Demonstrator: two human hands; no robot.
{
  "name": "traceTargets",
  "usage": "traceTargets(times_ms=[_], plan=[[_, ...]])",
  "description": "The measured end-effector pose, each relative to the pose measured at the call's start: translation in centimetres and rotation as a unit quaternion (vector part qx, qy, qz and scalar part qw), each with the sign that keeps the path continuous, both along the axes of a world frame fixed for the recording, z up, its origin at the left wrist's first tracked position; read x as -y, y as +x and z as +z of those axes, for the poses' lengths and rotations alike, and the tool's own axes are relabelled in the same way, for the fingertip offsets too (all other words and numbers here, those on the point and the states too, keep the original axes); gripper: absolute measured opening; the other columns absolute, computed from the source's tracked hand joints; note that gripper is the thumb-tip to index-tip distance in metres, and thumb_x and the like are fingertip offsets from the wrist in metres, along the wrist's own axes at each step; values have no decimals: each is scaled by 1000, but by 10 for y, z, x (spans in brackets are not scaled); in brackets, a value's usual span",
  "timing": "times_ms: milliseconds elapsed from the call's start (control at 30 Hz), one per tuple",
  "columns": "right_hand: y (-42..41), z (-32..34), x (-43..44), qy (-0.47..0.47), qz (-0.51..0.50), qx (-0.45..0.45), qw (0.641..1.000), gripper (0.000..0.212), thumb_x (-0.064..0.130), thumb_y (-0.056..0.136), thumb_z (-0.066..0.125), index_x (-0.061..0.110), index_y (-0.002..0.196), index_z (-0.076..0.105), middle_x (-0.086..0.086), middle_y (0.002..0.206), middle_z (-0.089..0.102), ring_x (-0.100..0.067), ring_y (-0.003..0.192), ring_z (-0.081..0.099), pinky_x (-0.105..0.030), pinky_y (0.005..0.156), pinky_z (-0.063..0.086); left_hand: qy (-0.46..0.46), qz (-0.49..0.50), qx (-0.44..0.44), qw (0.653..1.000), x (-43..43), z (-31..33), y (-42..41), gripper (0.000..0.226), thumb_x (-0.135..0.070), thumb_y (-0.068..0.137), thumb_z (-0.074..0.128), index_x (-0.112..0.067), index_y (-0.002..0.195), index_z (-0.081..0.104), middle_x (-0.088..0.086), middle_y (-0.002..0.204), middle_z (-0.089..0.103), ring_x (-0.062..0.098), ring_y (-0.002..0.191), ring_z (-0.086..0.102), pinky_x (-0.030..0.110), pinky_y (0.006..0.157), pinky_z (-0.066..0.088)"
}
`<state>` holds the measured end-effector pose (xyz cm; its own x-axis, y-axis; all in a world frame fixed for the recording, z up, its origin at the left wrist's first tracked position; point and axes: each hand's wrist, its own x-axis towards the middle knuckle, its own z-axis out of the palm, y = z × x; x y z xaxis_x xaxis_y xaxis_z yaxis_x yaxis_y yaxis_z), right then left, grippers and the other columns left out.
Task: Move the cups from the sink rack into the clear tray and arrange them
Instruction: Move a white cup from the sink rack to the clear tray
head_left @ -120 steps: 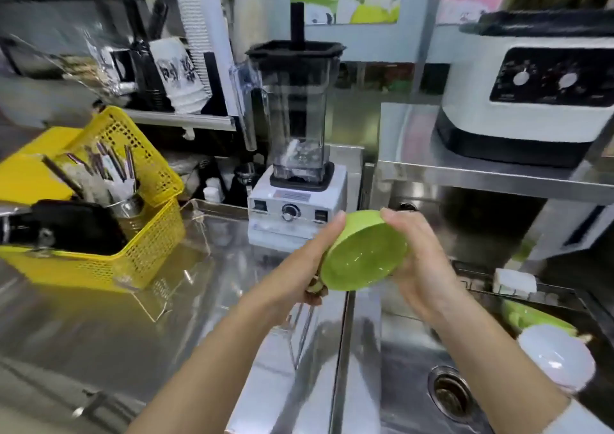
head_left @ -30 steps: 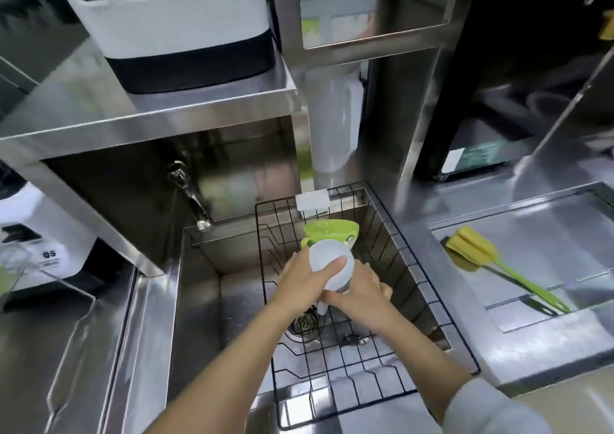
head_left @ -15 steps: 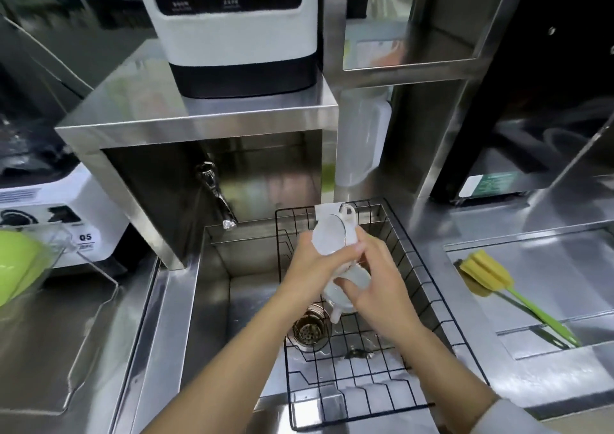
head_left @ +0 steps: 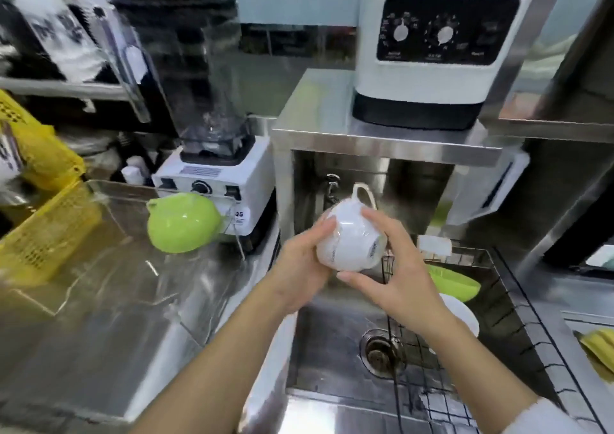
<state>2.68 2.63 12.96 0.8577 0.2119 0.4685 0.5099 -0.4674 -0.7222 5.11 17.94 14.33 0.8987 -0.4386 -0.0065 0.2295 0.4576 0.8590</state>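
A white cup (head_left: 350, 239) with its handle pointing up is held between both hands above the sink's left edge. My left hand (head_left: 304, 267) cradles it from the left and below, my right hand (head_left: 387, 267) wraps its right side. A green cup (head_left: 182, 222) lies upside down in the far right corner of the clear tray (head_left: 99, 287) on the counter. In the black wire sink rack (head_left: 518, 317) rest another green cup (head_left: 455, 282) and a white one (head_left: 463, 317), partly hidden by my right forearm.
A blender (head_left: 206, 108) stands behind the tray, and a yellow basket (head_left: 43, 227) sits at the tray's left. A white appliance (head_left: 435, 51) rests on the steel shelf above the tap (head_left: 330, 188). The sink drain (head_left: 378, 350) is below; a yellow sponge brush (head_left: 598, 350) lies at the right.
Both hands lifted the white cup out of the rack and carried it left toward the tray. The view swung left, showing the green cup resting in the tray.
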Motion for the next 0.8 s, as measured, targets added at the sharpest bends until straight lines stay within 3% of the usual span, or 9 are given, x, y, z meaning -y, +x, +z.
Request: traceTargets(times_ms=[133,267,400,500,567,667,733,800], plan=[[7,11,-50,12,45,29,999,80,21,67,78,54,127,35,17,133,37,7,124,36,-7,101,30,26,54,96,994,-56,17,-5,40,-17,85,47,-32,122,55,-10,117,63,11,101,61,24,77,52],[14,24,-110,9,102,30,994,73,26,68,75,45,128,38,16,133,36,13,123,34,-8,102,29,69,149,166,972,-113,33,-12,40,-14,79,43,-37,110,56,-12,96,64,11,84,61,24,66,51],[20,35,-171,2,140,11,990,79,23,66,75,61,123,35,19,133,38,12,122,36,-3,100,25,118,222,190,949,-168,39,-18,40,-16,78,41,-36,111,53,3,101,59,23,88,57,29,66,49],[24,36,-207,-22,170,-15,985,81,22,68,76,67,120,33,24,133,38,6,126,35,-5,101,26,130,259,189,938,-208,35,-18,41,-13,74,38,-33,107,51,0,100,58,19,89,56,28,66,49],[27,35,-230,-46,187,-32,981,82,21,69,78,68,119,33,28,134,36,5,129,32,-5,102,25,144,284,192,928,-229,34,-19,36,-14,74,38,-27,106,48,-1,99,55,10,88,56,24,69,49],[30,34,-263,-61,195,-44,978,83,19,69,78,65,120,32,35,129,35,22,119,29,6,92,21,196,325,180,907,-255,29,-17,23,-34,84,41,-26,105,43,-6,98,52,-2,83,57,22,77,48],[34,34,-283,-71,195,-53,977,87,15,69,77,62,124,29,32,130,37,24,116,30,6,90,22,256,360,171,880,-271,22,-12,29,-46,85,39,-31,110,41,-6,109,51,6,103,54,31,93,44],[39,35,-301,-89,196,-60,975,94,15,67,77,64,126,24,34,131,36,22,117,32,1,93,28,313,403,194,838,-288,16,-10,31,-43,87,40,-33,116,39,-4,123,47,9,119,45,30,102,37]])
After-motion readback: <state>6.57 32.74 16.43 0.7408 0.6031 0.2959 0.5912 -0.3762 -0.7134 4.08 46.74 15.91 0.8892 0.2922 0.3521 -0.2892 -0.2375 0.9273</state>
